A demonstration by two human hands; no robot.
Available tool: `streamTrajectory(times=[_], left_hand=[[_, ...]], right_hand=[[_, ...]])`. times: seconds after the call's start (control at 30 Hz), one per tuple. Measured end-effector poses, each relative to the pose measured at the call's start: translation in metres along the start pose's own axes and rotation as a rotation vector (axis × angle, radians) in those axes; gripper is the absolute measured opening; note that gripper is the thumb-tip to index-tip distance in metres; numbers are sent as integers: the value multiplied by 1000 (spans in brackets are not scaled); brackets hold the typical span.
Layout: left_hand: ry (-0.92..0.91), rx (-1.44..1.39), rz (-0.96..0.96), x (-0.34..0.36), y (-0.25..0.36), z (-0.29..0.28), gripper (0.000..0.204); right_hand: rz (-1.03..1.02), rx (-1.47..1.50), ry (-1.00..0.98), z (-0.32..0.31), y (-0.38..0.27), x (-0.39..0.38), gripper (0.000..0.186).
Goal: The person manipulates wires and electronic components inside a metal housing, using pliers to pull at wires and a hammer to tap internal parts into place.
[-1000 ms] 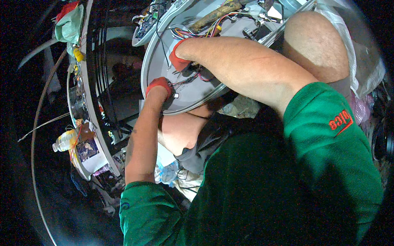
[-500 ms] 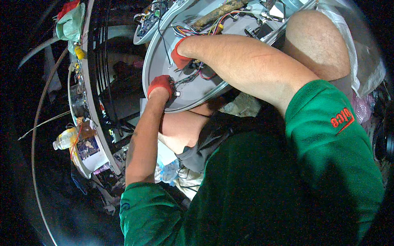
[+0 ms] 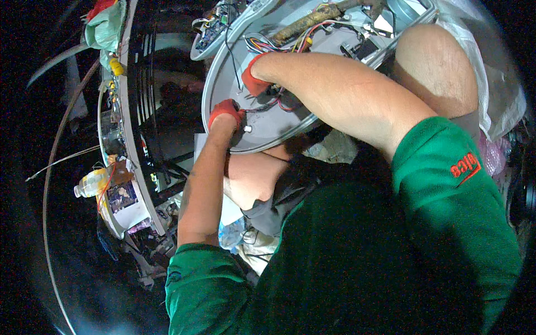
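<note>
Both my hands wear red gloves with dark palms and work inside a grey oval plastic housing [image 3: 220, 81]. My left hand [image 3: 226, 114] is closed around one end of a bundle of thin wires [image 3: 261, 108], near the housing's lower left wall. Just below its fingers is a small white cylindrical piece [image 3: 247, 129]. My right hand [image 3: 255, 77] curls over the bundle farther up; its fingertips are partly hidden behind the hand. A pink-red wire [image 3: 286, 106] loops out beside it. More coloured wires [image 3: 259, 43] lie above my right wrist.
A brown, crusty tube [image 3: 307, 25] lies across the housing's far part. Left of it, a smaller grey shell holds a circuit board [image 3: 211, 34], with a black cable hanging down. A plastic bottle [image 3: 92, 183] stands on a curved ledge at left. My bare knee [image 3: 435, 61] is beside the housing.
The whole view has shifted slightly, so the housing and both hands appear a little farther right. Wire strands near my left hand look more bunched together than before.
</note>
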State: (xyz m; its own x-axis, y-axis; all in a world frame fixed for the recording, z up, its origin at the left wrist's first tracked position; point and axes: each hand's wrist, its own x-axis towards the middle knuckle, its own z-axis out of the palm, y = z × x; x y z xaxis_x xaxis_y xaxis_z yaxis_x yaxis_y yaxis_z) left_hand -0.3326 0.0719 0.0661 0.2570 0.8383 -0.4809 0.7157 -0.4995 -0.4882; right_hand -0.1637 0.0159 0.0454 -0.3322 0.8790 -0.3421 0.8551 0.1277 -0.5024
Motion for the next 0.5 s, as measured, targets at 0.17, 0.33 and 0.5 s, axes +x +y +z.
streamTrajectory(times=[0.17, 0.33, 0.5], left_hand=[[0, -22, -21, -2, -3, -8, 48], [6, -91, 6, -13, 3, -10, 44], [36, -24, -25, -18, 14, -11, 44]], right_hand=[[-38, 80, 24, -4, 5, -4, 38], [-2, 99, -25, -8, 6, -6, 39], [7, 95, -3, -5, 8, -3, 40]])
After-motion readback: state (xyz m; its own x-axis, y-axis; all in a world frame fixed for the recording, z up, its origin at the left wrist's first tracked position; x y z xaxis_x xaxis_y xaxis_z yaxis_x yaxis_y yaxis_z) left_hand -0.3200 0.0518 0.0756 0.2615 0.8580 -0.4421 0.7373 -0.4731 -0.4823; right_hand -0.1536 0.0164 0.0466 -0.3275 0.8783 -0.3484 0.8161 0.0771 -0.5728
